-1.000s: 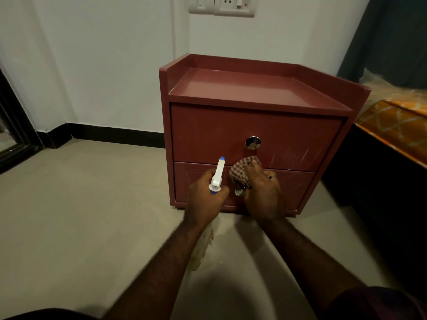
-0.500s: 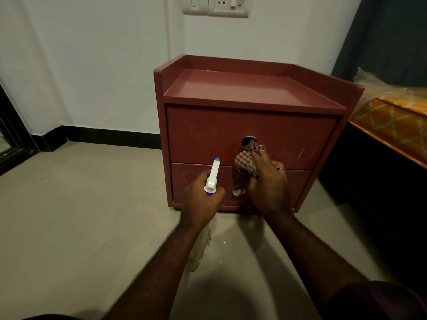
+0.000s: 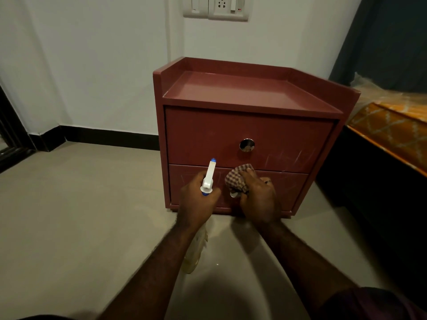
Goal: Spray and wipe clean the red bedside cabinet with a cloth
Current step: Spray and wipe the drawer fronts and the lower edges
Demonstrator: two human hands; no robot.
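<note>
Down the front of the red bedside cabinet [image 3: 249, 93], standing on the floor [image 3: 80, 215] against the wall [image 3: 104, 65], the right hand [image 3: 258, 200] had slid from the upper drawer [image 3: 208, 135] to the lower drawer [image 3: 291, 188]. The left hand [image 3: 196, 202] had its grip round a white spray bottle [image 3: 209, 179]; the right's grip bunched a checked cloth [image 3: 234, 179] just above the lower knob [image 3: 233, 194].

We see a white wall [image 3: 92, 65] with a switch panel [image 3: 216, 8]; below the panel, black skirting [image 3: 104, 137] and beige floor [image 3: 80, 215]; right of it, a dark curtain [image 3: 392, 42] and orange-covered bed [image 3: 392, 132].
</note>
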